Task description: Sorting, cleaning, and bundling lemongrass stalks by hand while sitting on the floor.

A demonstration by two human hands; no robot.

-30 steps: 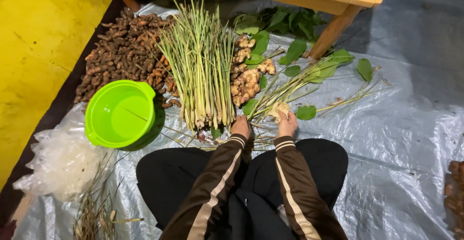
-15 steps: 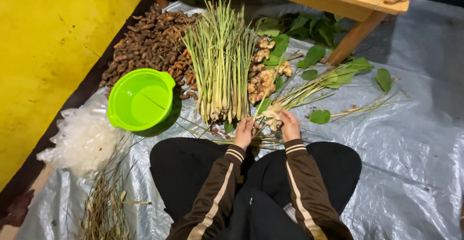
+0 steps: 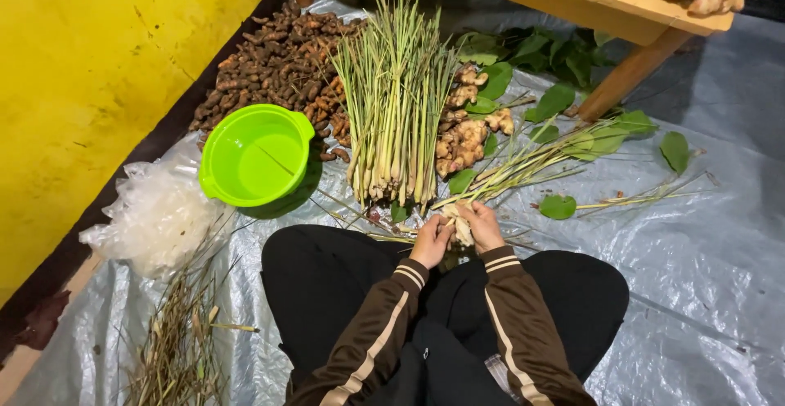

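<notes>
I sit cross-legged on a grey plastic sheet (image 3: 703,259). My left hand (image 3: 431,241) and my right hand (image 3: 484,226) are close together just above my knees, both closed around the pale root end of a bundle of long green stalks (image 3: 523,165) that stretches away to the right, ending in broad leaves. Right in front of my hands lies a thick heap of lemongrass stalks (image 3: 396,103), root ends toward me.
A bright green plastic bowl (image 3: 253,157) sits left of the lemongrass. Behind it is a pile of brown roots (image 3: 274,67); ginger pieces (image 3: 466,132) and green leaves (image 3: 540,54) lie to the right. A wooden table (image 3: 605,5) stands beyond. Clear plastic bags (image 3: 155,218) and dry trimmings (image 3: 176,340) lie at left.
My hands have come closer together on the root end of the stalk bundle and drawn slightly toward my lap. My view has drifted a little, so the piles sit further right in the frame.
</notes>
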